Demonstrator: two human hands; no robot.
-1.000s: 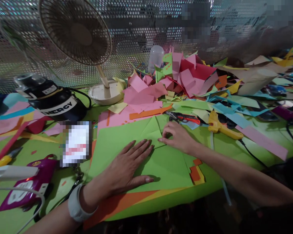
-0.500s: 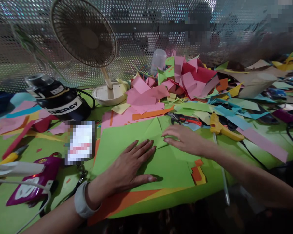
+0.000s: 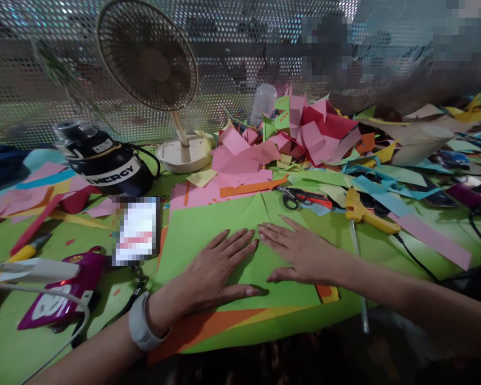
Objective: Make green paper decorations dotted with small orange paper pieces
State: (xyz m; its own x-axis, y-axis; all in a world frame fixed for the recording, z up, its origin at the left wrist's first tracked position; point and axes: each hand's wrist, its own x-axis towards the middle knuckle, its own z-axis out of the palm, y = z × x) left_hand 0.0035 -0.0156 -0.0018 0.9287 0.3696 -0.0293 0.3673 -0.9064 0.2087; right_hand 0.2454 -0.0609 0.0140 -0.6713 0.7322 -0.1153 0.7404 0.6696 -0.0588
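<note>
The green paper lies on the desk directly beneath the fingers of both hands. The left hand is palm down on it, its fingers stretched out and slightly parted, its thumb set apart nearer the body; they are released and grasp nothing. The right hand also lies palm down, fingers extended and released, its fingertips just beside those of the left. Just beyond both sets of fingertips, creases meet in a peak near the far edge of the green paper. Nearer the body than the left fingers, orange paper shows from underneath. Beyond the right fingers lie black-handled scissors, and to their right a yellow glue gun with a clear glue stick. Straight beyond the fingers is a heap of pink and red paper scraps. Beyond the left fingers and to the left stand a fan and a black bottle. Well to the left of the left fingers rests a purple glue gun, with a white cable nearby.
</note>
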